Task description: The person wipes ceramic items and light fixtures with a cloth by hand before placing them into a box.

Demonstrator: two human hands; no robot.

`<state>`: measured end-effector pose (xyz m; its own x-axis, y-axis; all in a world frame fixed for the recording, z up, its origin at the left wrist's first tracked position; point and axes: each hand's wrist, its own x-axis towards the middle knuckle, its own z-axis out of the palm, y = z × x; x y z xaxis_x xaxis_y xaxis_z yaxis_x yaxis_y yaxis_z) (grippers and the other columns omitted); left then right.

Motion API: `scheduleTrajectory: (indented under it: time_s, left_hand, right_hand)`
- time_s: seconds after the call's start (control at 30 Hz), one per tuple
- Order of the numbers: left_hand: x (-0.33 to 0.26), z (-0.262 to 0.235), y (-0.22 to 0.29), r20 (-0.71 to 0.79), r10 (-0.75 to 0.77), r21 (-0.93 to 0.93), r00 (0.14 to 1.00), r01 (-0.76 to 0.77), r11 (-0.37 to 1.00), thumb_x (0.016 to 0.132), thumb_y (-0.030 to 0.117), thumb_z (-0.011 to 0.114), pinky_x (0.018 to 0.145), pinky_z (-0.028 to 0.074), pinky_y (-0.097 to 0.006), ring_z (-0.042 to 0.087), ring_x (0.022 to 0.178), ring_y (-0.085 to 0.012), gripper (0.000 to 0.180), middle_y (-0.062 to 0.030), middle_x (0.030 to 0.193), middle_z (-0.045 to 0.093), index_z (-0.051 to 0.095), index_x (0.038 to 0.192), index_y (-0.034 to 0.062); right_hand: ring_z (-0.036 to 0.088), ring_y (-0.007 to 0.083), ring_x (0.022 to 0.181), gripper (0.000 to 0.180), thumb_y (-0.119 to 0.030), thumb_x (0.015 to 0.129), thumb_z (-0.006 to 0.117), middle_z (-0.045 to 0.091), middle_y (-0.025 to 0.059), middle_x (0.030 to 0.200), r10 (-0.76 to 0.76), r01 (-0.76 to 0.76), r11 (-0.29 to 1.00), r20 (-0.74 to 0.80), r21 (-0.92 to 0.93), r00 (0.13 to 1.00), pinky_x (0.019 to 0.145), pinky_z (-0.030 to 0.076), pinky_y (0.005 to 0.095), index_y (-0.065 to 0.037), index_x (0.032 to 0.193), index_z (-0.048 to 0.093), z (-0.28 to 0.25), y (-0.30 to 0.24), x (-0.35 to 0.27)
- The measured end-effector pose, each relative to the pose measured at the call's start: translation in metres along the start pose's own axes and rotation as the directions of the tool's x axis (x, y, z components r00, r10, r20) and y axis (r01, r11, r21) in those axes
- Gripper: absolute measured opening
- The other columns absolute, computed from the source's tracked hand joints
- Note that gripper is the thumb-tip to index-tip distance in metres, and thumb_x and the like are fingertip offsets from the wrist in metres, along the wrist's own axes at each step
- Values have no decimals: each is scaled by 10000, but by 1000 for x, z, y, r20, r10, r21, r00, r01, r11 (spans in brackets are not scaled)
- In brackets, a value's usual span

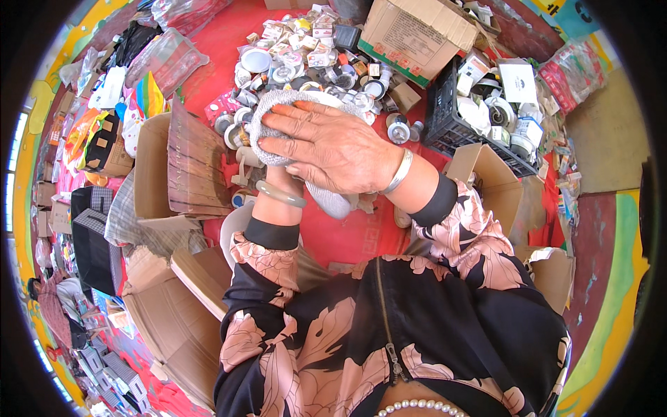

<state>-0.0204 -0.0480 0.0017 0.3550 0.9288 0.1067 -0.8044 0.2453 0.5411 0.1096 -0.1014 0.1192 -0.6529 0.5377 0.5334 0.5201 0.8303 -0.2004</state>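
My right hand point(326, 144) lies over a bunched grey cloth point(267, 111), its fingers spread across the top and pressing it down. A white rounded edge point(321, 96) shows beneath the cloth just past the fingers; the rest of that thing is covered. From below, my left hand point(283, 178) reaches up to the same bundle. Its fingers are hidden behind the cloth and my right hand. Part of the grey cloth hangs down below my right palm. Beyond my hands spreads a heap of round white and silver light fittings point(285, 73) mixed with small boxes.
A black plastic crate point(445, 121) full of fittings and small boxes stands at right, beside a large cardboard box point(406, 42). Open cartons point(153, 167) flank me on the left, another point(493, 181) on the right. Bagged goods lie far left. The floor covering point(215, 52) is red.
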Motion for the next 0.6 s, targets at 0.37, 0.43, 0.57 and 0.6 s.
scheduleTrajectory:
  time_s: [0.37,0.43,0.57,0.6]
  left_hand:
    - [1,32,4,-104,34,635,994,40,771,875,288,435,876,429,-352,523,1062,-248,409,-130,1175,522,439,1225,78]
    - [17,-34,-28,139,-15,-300,990,57,952,934,364,277,1026,322,-384,359,1242,-233,485,-96,1354,348,277,1349,113]
    - [15,-31,-48,199,84,36,976,-93,995,933,274,334,1009,339,-362,368,1232,-229,456,-112,1351,341,264,1347,99]
    - [14,-27,-48,188,86,190,978,-122,974,926,252,360,996,352,-358,388,1214,-229,446,-119,1332,363,282,1336,93]
  right_hand:
    - [472,341,1106,255,-187,862,469,546,147,1116,170,-188,982,-315,-28,934,980,335,449,-67,1061,575,12,27,-12]
    - [414,324,1175,268,-156,815,503,506,124,1183,45,-49,999,-193,-16,980,1033,260,470,-80,1060,581,13,-1,-3]
    - [475,301,1100,244,-175,798,514,553,118,1086,-13,11,1000,-127,-20,992,946,369,437,-82,1010,592,10,11,-2]
    - [509,300,1025,216,-186,810,508,570,118,1020,59,-64,997,-137,-38,989,873,402,421,-77,974,595,7,19,-4]
